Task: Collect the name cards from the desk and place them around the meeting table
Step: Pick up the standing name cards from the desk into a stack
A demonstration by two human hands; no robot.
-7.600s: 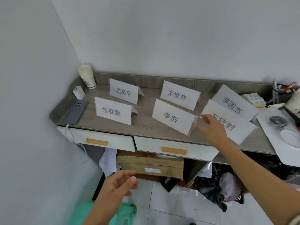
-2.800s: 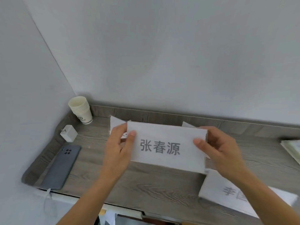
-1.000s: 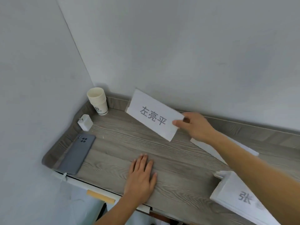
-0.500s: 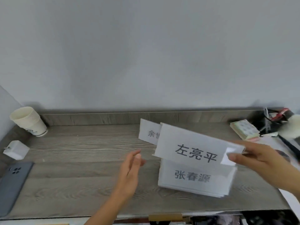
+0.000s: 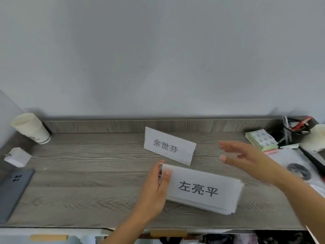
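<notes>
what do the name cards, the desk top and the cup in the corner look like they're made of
Name cards: thin white matte paper, folded; the stack shows layered sheet edges.
Desk top: grey wood-grain board, probably laminate, with a regular printed-looking grain and low sheen.
Cup: likely paper, off-white, matte, with a rolled rim.

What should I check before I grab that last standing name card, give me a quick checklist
1. Stack of collected cards secured: ok, the left hand grips its left end, thumb on top.
2. Right hand free: ok, open and empty.
3. Last standing card reachable: ok, it stands just behind the stack, with the right hand beside it.
4. Path clear: ok, bare desk between hand and card.
5. Stack edges aligned: not ok, lower right sheets fan out slightly.
6. No other cards left on the desk: cannot tell, the right end is cluttered and partly cut off.
</notes>
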